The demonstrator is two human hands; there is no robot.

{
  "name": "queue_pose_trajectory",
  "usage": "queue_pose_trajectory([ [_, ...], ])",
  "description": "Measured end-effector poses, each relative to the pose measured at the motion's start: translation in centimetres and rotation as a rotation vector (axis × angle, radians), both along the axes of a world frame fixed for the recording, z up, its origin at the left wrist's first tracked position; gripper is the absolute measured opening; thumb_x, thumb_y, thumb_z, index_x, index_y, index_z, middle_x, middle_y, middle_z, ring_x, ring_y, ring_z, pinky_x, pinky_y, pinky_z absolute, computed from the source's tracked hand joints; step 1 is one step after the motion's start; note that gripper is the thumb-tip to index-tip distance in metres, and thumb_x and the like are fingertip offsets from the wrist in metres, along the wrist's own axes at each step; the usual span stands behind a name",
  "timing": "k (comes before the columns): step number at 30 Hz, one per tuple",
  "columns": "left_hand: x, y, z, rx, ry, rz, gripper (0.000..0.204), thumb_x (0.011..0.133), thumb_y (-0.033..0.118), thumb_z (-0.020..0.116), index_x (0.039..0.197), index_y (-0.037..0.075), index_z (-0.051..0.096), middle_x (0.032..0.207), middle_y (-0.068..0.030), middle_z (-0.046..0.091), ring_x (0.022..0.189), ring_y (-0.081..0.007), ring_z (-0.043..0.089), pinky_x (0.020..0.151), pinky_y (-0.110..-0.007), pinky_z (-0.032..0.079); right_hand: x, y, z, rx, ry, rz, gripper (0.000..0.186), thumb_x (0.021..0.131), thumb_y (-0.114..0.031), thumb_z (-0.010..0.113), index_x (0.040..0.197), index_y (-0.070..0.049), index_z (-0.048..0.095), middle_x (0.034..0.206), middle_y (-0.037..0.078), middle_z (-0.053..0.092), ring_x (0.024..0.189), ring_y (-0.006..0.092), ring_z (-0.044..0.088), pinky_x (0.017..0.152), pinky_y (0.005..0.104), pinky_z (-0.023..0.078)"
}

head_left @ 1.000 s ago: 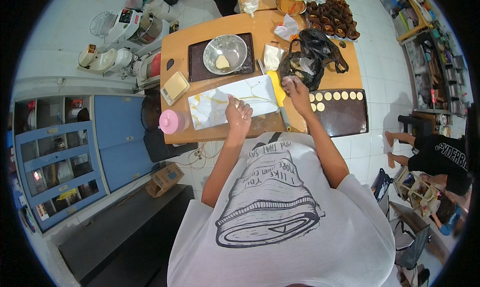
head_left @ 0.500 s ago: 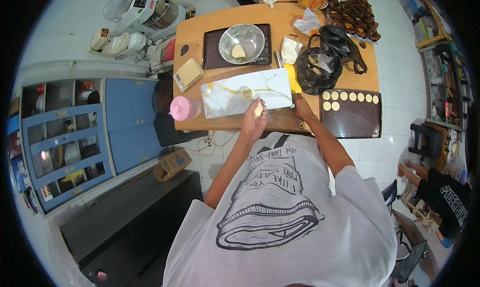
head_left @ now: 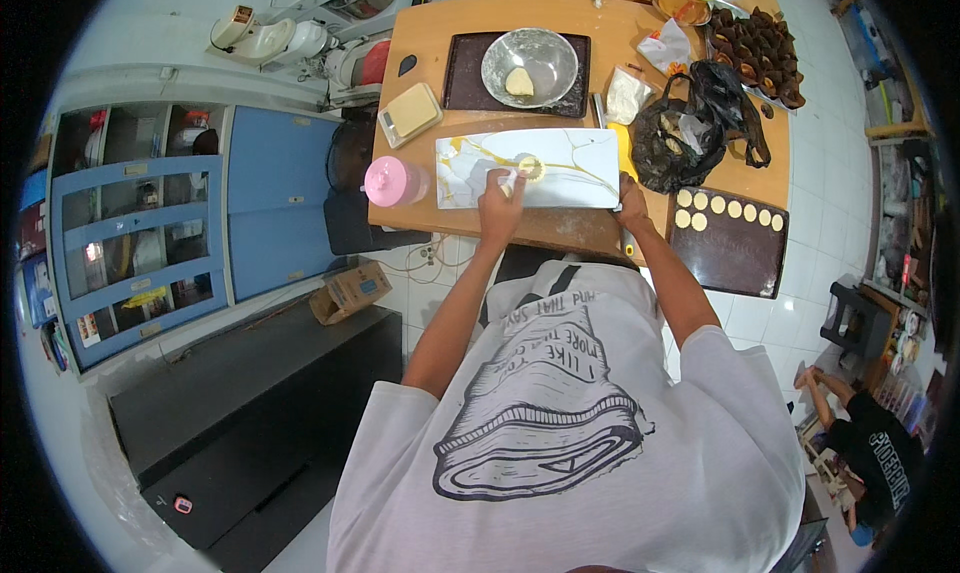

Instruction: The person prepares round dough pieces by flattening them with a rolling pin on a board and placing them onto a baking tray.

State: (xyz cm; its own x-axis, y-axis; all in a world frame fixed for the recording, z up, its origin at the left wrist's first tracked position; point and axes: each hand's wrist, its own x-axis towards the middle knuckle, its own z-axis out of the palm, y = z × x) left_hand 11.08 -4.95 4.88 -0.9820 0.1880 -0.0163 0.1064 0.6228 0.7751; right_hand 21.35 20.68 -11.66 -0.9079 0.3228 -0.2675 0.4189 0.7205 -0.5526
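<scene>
A white board with gold marble veins (head_left: 580, 153) lies near the table's front edge. On it sits a small pale round piece with a ring-like rim (head_left: 530, 167); whether that rim is a cutter or dough, I cannot tell. My left hand (head_left: 500, 211) pinches a small pale lump of dough (head_left: 508, 183) over the board, just left of the round piece. At the board's front right corner, my right hand (head_left: 630, 205) has its fingers curled round the edge, partly hidden. Beyond it lies a yellow flat tool (head_left: 622, 151).
Dough rounds (head_left: 735, 210) lie on a dark tray (head_left: 735, 255) at right. A steel bowl (head_left: 555, 48) holding a dough lump (head_left: 519, 82) stands behind the board. A pink-lidded jar (head_left: 392, 181) and scale (head_left: 411, 115) are at left, a black plastic bag (head_left: 680, 138) at right.
The whole view has shifted, so the table appears further right. My left hand has moved with the dough lump to the left side of the round piece. The right hand stays at the board's corner.
</scene>
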Motion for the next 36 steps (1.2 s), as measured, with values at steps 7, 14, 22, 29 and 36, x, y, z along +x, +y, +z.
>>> queue_pose_trajectory([
  [7,-1.9,1.7,-1.0,-0.219,-0.076,-0.044,0.034,0.093,0.036,0.067,0.1,0.003,0.07,0.09,-0.0262,0.072,0.089,-0.0467,0.069,0.079,-0.053,0.054,-2.0,1.1,-1.2,-0.294,-0.183,-0.296,0.05,0.104,-0.039,0.037,0.116,0.005,0.057,0.116,0.034,0.065,0.11,0.05,0.063,0.091,0.0529,0.052],
  [14,-1.7,6.7,-0.7,-0.254,-0.188,-0.13,0.032,0.091,0.032,0.064,0.1,0.002,0.071,0.092,-0.027,0.072,0.09,-0.0465,0.069,0.081,-0.054,0.055,-2.1,0.5,-0.2,0.102,-0.13,-0.04,0.021,0.096,-0.01,0.053,0.112,0.001,0.06,0.105,0.027,0.071,0.099,0.0412,0.071,0.084,0.0483,0.058],
  [22,-1.6,9.5,-1.0,-0.289,-0.186,-0.204,0.03,0.09,0.031,0.065,0.099,0.002,0.071,0.09,-0.0271,0.072,0.089,-0.0472,0.069,0.08,-0.055,0.055,-2.2,1.2,1.0,0.078,-0.226,0.011,0.016,0.09,-0.01,0.063,0.095,0.005,0.068,0.1,0.029,0.071,0.097,0.0432,0.071,0.085,0.0487,0.058],
  [29,-2.4,9.0,-0.2,-0.236,-0.133,-0.282,0.033,0.092,0.035,0.066,0.097,0.003,0.073,0.086,-0.0284,0.071,0.088,-0.0475,0.069,0.08,-0.053,0.055,0.0,4.3,-0.7,-0.074,0.086,0.037,0.037,0.097,-0.026,0.06,0.086,0.009,0.066,0.083,0.033,0.067,0.086,0.0437,0.071,0.076,0.0491,0.056],
  [36,-1.8,6.3,-0.2,-0.032,-0.099,-0.106,0.05,0.107,0.036,0.048,0.089,-0.007,0.065,0.082,-0.0311,0.066,0.076,-0.0496,0.064,0.072,-0.055,0.049,2.0,5.7,2.9,-0.629,0.104,-0.139,0.043,0.105,-0.04,0.056,0.088,0.0,0.058,0.065,0.004,0.057,0.062,0.0132,0.06,0.058,0.0317,0.048],
])
